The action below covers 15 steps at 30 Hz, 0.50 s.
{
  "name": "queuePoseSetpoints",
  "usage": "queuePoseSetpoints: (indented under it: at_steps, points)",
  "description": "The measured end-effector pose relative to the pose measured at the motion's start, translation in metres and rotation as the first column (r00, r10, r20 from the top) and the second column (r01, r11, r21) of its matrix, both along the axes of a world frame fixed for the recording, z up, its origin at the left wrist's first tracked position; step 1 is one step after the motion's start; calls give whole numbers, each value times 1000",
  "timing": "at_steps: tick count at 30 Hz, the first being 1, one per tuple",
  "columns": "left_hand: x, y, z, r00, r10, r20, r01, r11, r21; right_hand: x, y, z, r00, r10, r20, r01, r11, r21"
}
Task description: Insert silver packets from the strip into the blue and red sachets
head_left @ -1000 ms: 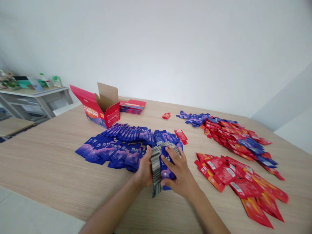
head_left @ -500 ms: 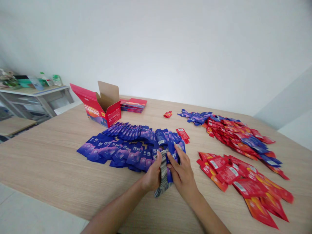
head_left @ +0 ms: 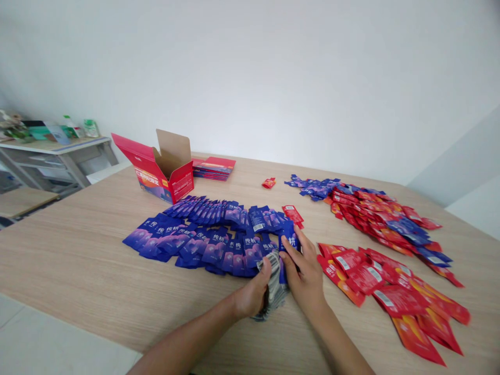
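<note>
My left hand (head_left: 253,291) is closed on a grey striped cloth (head_left: 275,284), thumb on top, low at the centre. Just right of it, my right hand (head_left: 304,265) grips a blue sachet (head_left: 288,237), its fingers lying over the front. The cloth touches the lower part of that sachet. Beyond and left of my hands, blue and purple sachets (head_left: 214,247) lie overlapping in two rows on the wooden table (head_left: 97,239). A small red sachet (head_left: 292,214) lies just behind my right hand.
An open red box (head_left: 164,177) stands at the back left, beside a stack of flat red cartons (head_left: 214,167). Red sachets (head_left: 367,278) lie at the right, with a mixed red and blue pile (head_left: 363,208) behind. One red sachet (head_left: 269,183) lies at the back.
Both hands have moved slightly right, with the cloth and the blue sachet. The cloth has slid lower against the sachet, and more of the front row of blue sachets shows.
</note>
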<state>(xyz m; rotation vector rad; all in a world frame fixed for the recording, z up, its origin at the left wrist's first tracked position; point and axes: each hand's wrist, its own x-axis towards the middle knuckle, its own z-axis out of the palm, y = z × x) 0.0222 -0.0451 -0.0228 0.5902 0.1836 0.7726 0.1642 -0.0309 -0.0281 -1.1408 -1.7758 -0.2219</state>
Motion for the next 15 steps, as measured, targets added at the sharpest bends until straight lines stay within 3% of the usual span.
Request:
queuePoseSetpoints:
  at_steps: [5, 10, 15]
  points:
    - [-10, 8, 0, 995, 86, 55, -78, 988, -134, -8, -2, -3, 995, 74, 72, -74, 997, -3]
    - [-25, 18, 16, 975, 210, 77, -191, 959, -208, -15, -5, -7, 976, 163, 143, -164, 986, -9]
    - [-28, 18, 23, 978, 170, 118, -134, 955, -264, -14, -9, -1, 943, 245, 226, -248, 969, -13]
